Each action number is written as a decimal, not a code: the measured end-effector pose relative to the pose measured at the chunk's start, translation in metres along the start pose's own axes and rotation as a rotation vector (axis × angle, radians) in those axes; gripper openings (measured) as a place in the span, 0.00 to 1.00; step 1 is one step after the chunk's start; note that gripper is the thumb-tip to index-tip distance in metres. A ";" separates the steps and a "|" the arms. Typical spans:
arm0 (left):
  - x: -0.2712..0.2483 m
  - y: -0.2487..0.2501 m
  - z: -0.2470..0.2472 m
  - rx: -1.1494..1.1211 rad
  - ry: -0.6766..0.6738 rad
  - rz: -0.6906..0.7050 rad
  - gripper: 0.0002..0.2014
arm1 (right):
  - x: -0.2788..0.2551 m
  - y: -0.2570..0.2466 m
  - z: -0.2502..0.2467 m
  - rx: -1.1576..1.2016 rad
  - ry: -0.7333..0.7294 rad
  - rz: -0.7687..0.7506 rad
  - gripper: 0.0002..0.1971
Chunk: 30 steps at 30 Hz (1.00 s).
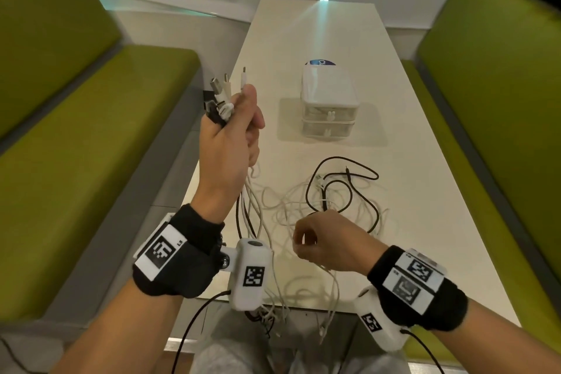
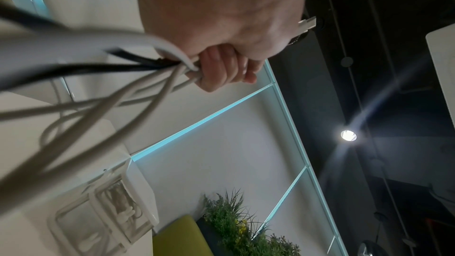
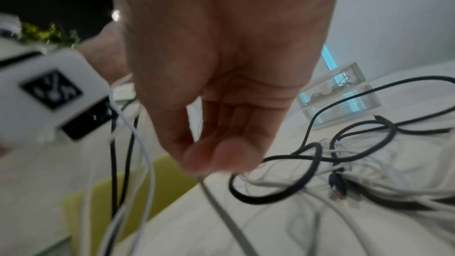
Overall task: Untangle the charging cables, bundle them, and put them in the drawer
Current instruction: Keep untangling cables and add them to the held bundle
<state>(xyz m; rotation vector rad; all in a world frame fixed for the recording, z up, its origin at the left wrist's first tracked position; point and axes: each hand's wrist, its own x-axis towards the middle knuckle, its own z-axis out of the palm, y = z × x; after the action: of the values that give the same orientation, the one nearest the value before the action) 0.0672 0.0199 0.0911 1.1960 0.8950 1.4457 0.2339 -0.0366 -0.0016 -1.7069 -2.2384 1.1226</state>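
My left hand (image 1: 239, 127) is raised above the table's left edge and grips a bunch of charging cables (image 1: 252, 209), white and black; their plugs (image 1: 223, 91) stick up out of the fist. In the left wrist view the curled fingers (image 2: 221, 69) wrap the strands (image 2: 138, 92). The cables trail down into a tangled pile (image 1: 334, 194) on the white table (image 1: 409, 130). My right hand (image 1: 315, 240) hovers near the pile and pinches a thin white cable (image 3: 221, 207) between thumb and fingertips (image 3: 221, 155). A small translucent drawer unit (image 1: 329, 106) stands farther back with both drawers closed.
Green bench seats (image 1: 91, 130) flank the table on both sides. Some cable ends hang over the near table edge (image 1: 303, 310) toward my lap. A blue-labelled item (image 1: 321, 62) lies behind the drawer unit. A plant (image 2: 246, 227) stands by the wall.
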 end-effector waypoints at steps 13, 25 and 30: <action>-0.005 0.013 0.001 -0.102 -0.146 -0.058 0.21 | -0.005 -0.007 -0.035 -0.202 0.142 0.107 0.22; -0.006 0.022 -0.004 -0.135 -0.194 -0.040 0.19 | 0.034 0.018 -0.011 -0.220 -0.110 0.220 0.12; -0.007 0.021 -0.002 -0.149 -0.171 -0.036 0.19 | 0.041 0.032 -0.013 -0.148 0.078 0.149 0.33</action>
<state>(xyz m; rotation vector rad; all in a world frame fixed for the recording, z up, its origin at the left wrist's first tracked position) 0.0604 0.0091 0.1094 1.1661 0.6763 1.3355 0.2512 0.0084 -0.0251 -1.9673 -2.2291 0.9200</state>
